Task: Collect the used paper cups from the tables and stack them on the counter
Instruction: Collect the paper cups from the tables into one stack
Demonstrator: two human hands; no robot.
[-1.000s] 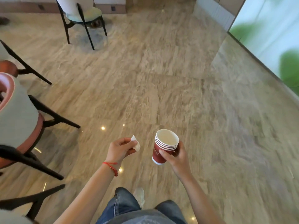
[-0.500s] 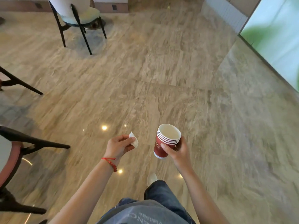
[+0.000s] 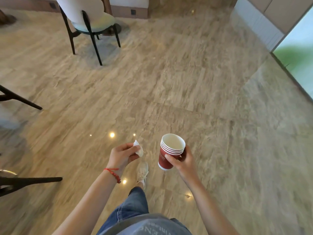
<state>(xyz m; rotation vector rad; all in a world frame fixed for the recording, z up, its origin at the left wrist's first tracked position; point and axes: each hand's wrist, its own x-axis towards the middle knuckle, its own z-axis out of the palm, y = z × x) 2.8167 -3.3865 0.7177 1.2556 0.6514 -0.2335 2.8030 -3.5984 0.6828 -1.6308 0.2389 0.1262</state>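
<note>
My right hand [image 3: 184, 161] holds a nested stack of several dark red paper cups [image 3: 170, 150] with white rims, upright and a little tilted, at lower centre. The top cup looks empty inside. My left hand [image 3: 122, 155] is closed around a crumpled white tissue [image 3: 138, 148], a short way left of the cups. A red cord bracelet sits on my left wrist. No table or counter is in view.
Polished beige stone floor [image 3: 186, 78] stretches ahead. A white-backed chair with black legs [image 3: 88, 19] stands at the far left. Black chair legs [image 3: 22, 100] jut in from the left edge. A wall [image 3: 259, 22] and glass panel [image 3: 298, 53] run along the right.
I have walked forward: the chairs on the left have slid out of view and the far chair is closer. Both hands keep their hold, and one foot has stepped ahead.
</note>
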